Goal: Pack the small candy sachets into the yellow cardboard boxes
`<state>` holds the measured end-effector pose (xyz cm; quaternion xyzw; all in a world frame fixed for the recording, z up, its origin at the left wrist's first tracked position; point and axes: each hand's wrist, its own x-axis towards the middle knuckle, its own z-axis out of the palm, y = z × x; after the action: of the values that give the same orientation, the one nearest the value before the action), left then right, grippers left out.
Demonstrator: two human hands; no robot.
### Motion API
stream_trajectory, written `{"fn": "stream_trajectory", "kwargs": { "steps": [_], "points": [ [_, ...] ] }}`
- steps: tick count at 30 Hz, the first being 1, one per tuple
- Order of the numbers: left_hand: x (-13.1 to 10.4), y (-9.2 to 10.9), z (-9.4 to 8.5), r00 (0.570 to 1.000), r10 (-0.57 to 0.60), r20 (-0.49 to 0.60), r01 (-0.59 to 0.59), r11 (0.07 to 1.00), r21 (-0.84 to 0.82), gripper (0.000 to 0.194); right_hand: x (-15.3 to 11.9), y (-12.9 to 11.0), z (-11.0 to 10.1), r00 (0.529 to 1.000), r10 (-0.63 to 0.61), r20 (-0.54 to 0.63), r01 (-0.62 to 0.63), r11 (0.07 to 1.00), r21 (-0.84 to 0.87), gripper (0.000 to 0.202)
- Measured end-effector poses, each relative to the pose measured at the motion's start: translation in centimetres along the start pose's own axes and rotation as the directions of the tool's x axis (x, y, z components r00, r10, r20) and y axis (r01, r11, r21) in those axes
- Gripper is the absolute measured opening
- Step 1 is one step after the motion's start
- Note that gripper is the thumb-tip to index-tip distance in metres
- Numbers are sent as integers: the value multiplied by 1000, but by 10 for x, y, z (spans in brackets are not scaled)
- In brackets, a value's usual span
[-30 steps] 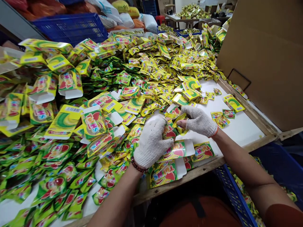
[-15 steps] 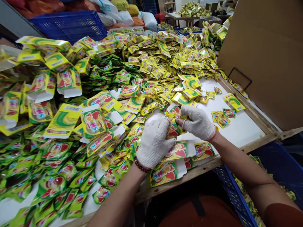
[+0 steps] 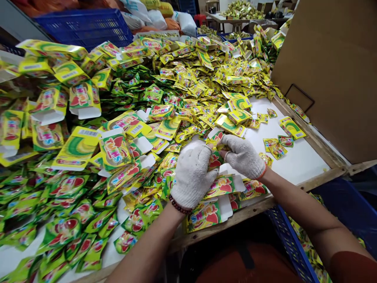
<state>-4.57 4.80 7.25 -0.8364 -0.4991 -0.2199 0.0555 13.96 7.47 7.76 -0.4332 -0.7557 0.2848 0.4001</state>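
Note:
My left hand [image 3: 191,176], in a white knit glove, is wrapped round a small yellow-and-green candy box [image 3: 215,159] printed with watermelon. My right hand [image 3: 243,155], gloved too with bare fingertips, pinches at the far end of that box; its fingers partly hide what they grip. Below the hands, flat candy boxes [image 3: 204,216] with white flaps open lie along the table's front edge. Green candy packets [image 3: 137,220] are spread left of my left hand. Small yellow candy packets [image 3: 277,150] lie on the white surface to the right of my right hand.
A big heap of yellow packets [image 3: 194,80] and more boxes [image 3: 77,147] covers the table's back and left. A wooden rim [image 3: 321,177] borders the table. Brown cardboard [image 3: 326,78] stands at the right. Blue crates [image 3: 85,29] sit behind and below right.
Both hands stay at the same box, with only a slight shift of the right fingers along its end. The view has moved a little.

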Motion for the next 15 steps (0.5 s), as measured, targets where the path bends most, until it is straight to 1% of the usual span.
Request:
{"fn": "stream_trajectory", "kwargs": {
  "steps": [3, 6, 8, 10, 12, 14, 15],
  "points": [
    [0, 2, 0, 1000, 6, -26, -6, 1000, 4, 42, 0, -2, 7, 999, -12, -42, 13, 999, 40, 17],
    [0, -1, -2, 999, -21, -27, 22, 1000, 2, 49, -2, -4, 2, 995, -47, -92, 50, 998, 24, 20],
    [0, -4, -3, 998, -56, -31, 55, 998, -5, 54, -3, -4, -3, 991, -25, -129, 24, 1000, -4, 17],
    [-1, -5, -3, 998, -61, -34, 61, 998, -13, 56, -2, -3, -5, 992, 18, -128, -17, 1000, 5, 11],
    [0, -4, -2, 999, -29, -30, 28, 999, -14, 53, -2, -1, -4, 998, 23, -61, -21, 999, 39, 13],
    [0, -2, -2, 1000, 2, -21, -2, 1000, -12, 48, -2, -1, -3, 997, 31, 66, -38, 994, 104, 20],
    [0, -1, -2, 1000, 3, -19, -3, 1000, -11, 46, -2, -2, -3, 988, 61, 140, -82, 985, 152, 24]
  ]
}}
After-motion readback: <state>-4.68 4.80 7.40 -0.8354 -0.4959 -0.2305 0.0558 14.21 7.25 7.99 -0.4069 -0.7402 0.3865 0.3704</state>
